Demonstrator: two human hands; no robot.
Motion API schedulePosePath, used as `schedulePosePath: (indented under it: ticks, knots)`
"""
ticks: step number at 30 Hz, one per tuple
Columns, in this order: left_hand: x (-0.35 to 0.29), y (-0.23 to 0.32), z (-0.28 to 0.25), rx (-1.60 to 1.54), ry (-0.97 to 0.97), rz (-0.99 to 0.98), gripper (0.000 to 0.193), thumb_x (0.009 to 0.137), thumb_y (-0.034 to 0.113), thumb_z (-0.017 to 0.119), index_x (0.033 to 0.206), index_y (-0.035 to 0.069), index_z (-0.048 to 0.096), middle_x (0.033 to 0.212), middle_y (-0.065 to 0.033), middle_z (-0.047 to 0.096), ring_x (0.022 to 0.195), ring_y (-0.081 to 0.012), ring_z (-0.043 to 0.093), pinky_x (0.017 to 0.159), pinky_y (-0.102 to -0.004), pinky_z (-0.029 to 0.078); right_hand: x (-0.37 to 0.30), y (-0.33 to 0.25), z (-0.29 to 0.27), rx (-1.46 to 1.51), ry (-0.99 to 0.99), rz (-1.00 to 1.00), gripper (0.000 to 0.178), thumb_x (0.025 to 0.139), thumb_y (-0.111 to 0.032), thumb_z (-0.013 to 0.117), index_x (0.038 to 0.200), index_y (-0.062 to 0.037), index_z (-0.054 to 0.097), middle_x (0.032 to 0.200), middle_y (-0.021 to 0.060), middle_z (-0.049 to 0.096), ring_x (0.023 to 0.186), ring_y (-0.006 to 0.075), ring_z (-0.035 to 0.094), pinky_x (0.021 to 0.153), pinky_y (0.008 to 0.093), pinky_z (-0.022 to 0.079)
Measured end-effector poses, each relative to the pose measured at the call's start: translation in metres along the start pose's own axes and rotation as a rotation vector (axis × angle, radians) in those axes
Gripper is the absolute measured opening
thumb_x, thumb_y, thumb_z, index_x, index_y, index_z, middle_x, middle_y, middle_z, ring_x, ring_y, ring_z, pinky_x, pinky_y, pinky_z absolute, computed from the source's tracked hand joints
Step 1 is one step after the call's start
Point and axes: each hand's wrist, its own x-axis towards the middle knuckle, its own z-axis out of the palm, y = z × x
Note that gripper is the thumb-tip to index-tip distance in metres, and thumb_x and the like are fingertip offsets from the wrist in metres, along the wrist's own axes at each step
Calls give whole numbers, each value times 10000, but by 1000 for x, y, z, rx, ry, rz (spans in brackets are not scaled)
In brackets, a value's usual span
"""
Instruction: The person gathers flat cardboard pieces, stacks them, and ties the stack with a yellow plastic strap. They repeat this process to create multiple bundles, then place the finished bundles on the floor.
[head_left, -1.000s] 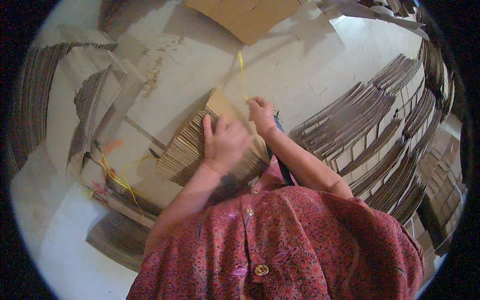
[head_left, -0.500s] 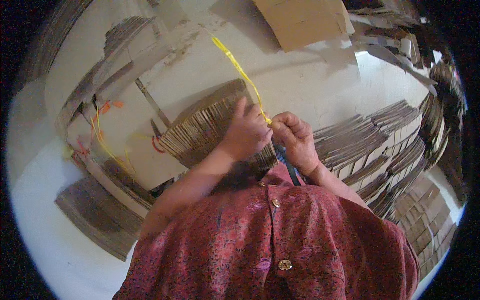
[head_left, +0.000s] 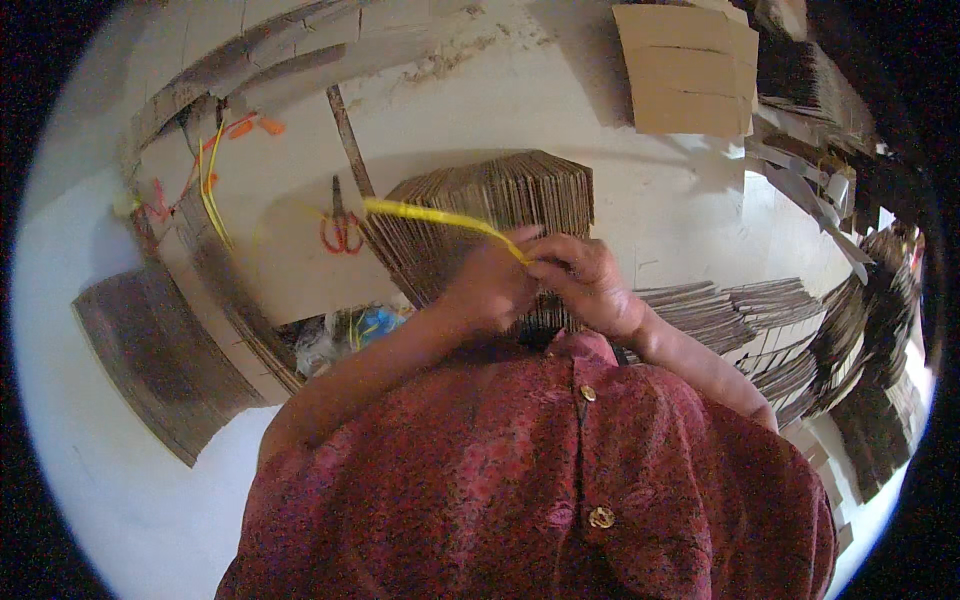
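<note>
A thin yellow plastic strap (head_left: pixel 430 214) runs from between my hands out to the left, its far end blurred by motion. My right hand (head_left: pixel 592 284) pinches its near end between thumb and fingers. Right beside it, my left hand (head_left: pixel 492 288) is curled closed on the same end, its fingers partly hidden. Both hands are over the near part of a stack of folded cardboard sheets (head_left: pixel 500 195) standing on edge. Red-handled scissors (head_left: pixel 341 232) lie left of that stack, blades pointing away.
More yellow straps (head_left: pixel 211 195) and orange-red scraps (head_left: pixel 268 125) lie at the left. Flat cardboard piles stand at the lower left (head_left: pixel 165 360) and right (head_left: pixel 690 315). A cardboard box (head_left: pixel 688 75) is at the far right. A clear plastic bag (head_left: pixel 318 345) sits by my left forearm.
The yellow strap has swung from pointing away to pointing left. Both hands stay together on its end. The view has shifted, and the scissors and plastic bag now show more fully.
</note>
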Motion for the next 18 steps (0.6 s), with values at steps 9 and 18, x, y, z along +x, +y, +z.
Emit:
schedulePosePath:
  ticks: [9,18]
  knots:
    - [-115,-3,-12,-256,874,-708,578,754,50,650,1234,21,329,1207,-159,389,1065,-245,457,844,-334,442,19,18,49,-277,-142,-92,106,778,-104,605,859,-37,592,735,133,551,668,327,555,557,374,455]
    - [-108,-21,10,-236,629,-805,404,792,166,626,1158,50,499,1130,-121,509,958,-218,547,800,-315,465,20,43,80,-543,-359,-302,186,742,-125,550,921,-114,599,717,84,545,621,283,552,538,374,466]
